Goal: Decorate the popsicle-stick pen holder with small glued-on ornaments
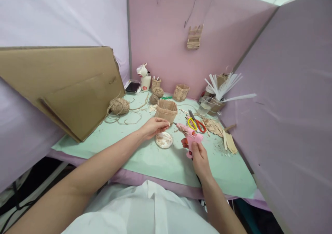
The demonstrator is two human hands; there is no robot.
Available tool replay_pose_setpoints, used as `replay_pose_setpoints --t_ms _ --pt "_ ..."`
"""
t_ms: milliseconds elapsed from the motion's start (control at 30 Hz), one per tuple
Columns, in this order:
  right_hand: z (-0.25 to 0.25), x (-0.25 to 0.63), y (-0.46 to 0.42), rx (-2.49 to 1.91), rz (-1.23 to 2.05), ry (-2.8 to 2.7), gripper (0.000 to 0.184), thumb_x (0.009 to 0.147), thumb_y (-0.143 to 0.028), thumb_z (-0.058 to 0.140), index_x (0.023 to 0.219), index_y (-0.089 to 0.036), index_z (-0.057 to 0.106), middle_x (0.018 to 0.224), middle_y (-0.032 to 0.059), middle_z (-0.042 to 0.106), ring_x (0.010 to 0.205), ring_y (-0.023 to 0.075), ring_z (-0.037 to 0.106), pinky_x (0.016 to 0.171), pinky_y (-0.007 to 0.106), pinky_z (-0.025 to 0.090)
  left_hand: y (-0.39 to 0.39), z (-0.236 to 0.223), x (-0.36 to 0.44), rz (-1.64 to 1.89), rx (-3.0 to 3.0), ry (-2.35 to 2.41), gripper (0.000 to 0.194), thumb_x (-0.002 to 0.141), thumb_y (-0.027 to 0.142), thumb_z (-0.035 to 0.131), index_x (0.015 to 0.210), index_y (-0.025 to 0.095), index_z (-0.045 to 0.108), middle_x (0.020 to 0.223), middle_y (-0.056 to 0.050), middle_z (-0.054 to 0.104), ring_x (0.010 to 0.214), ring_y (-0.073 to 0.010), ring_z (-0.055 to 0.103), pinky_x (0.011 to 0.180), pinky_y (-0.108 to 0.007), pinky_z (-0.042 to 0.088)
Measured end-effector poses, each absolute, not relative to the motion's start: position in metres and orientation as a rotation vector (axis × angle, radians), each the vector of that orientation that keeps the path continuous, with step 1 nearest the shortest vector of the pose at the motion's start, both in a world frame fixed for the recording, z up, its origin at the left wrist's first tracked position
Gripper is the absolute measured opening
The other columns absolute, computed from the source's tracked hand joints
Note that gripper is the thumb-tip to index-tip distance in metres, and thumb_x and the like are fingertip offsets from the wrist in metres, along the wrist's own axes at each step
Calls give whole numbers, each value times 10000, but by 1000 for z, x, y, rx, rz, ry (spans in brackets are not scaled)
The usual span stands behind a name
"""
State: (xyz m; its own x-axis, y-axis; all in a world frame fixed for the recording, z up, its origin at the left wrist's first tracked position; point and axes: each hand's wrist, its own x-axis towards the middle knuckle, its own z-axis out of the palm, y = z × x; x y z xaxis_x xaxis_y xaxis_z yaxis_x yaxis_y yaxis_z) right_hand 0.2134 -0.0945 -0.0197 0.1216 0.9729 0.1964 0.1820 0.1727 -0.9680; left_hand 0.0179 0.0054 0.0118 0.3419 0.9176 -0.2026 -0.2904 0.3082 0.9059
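A pink hot glue gun is gripped in my right hand, its nozzle pointing left toward my other hand. My left hand pinches a small pale piece, too small to name, close to the nozzle tip. Just behind the left fingers stands a woven brown basket with a braided rim. Below them lies a round white dish with pale bits in it.
Scissors with yellow and red handles lie right of the basket, near wood strips. Twine balls sit left, by a cardboard panel. Behind are a second basket, a plastic cup and white glue sticks.
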Motion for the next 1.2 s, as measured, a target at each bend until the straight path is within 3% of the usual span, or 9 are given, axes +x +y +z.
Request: replay_pose_setpoints --t_ms 300,500,767,1200 --pt "-23 205 -94 -1278 782 -1340 524 889 -588 360 941 -153 648 847 90 683 622 142 544 515 252 407 8 8 16 929 917 873 224 573 211 809 714 97 677 724 -58 658 619 -71 560 581 -183 431" --pt "-22 204 -94 -1318 765 -1370 532 896 -588 329 939 -154 634 858 93 668 709 168 567 517 244 403 10 6 15 933 918 874 245 575 224 812 734 95 678 738 -61 661 598 -63 551 576 -189 428" --pt "-21 203 -94 -1328 769 -1361 538 890 -600 335 903 -159 645 723 49 604 584 137 483 488 240 373 11 4 15 932 922 862 254 574 227 818 739 91 681 726 -56 657 588 -56 550 570 -184 425" --pt "-21 202 -94 -1345 724 -1385 536 897 -593 319 858 -165 639 697 46 577 580 140 482 480 238 378 10 5 15 924 922 866 258 572 236 818 729 91 674 723 -59 658 574 -56 541 560 -180 422"
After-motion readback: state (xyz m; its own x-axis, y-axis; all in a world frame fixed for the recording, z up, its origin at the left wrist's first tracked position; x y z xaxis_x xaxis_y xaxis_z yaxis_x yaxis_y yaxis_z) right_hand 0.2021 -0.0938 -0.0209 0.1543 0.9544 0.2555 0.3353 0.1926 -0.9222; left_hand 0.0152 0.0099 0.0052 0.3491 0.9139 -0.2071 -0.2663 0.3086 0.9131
